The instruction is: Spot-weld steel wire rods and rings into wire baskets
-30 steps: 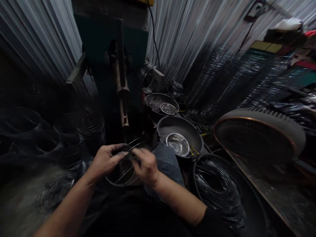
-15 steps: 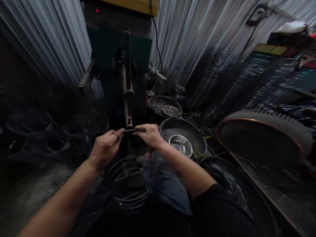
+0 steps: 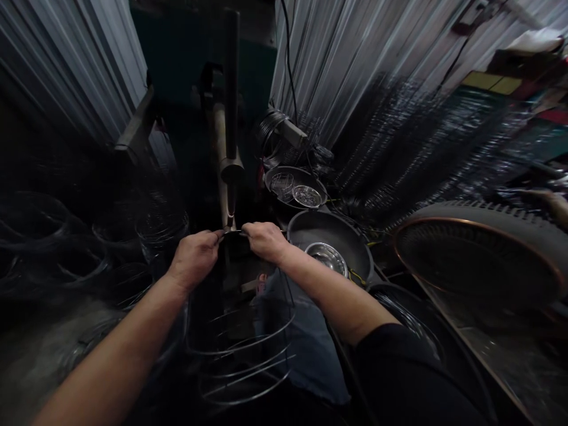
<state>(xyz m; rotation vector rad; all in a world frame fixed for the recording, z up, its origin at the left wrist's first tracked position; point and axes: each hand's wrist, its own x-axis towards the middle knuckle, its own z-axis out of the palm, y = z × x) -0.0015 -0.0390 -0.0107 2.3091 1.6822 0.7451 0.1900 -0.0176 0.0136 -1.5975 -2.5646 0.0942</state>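
A curved metal wire (image 3: 233, 231) spans the gap between my two hands at the lower tip of a machine's upright rod (image 3: 231, 198). My left hand (image 3: 195, 254) pinches its left end with closed fingers. Its right end is in the closed fingers of my right hand (image 3: 265, 239). The wire appears to be the top edge of a round wire frame, whose lower rings (image 3: 242, 402) hang below my hands, over my lap. Darkness hides much of the frame and the exact contact with the rod.
Round wire frames (image 3: 162, 222) stand at left. To the right, a dark basin (image 3: 368, 254) holds a shiny metal bowl (image 3: 326, 255); another basin (image 3: 270, 192) lies behind. A large round fan (image 3: 479, 248) stands at far right, before stacked wire rings (image 3: 399, 136).
The hanging wire rings have swung lower and tilted toward my body. My hands stay near the rod tip, still gripping the wire. The view has tipped slightly downward.
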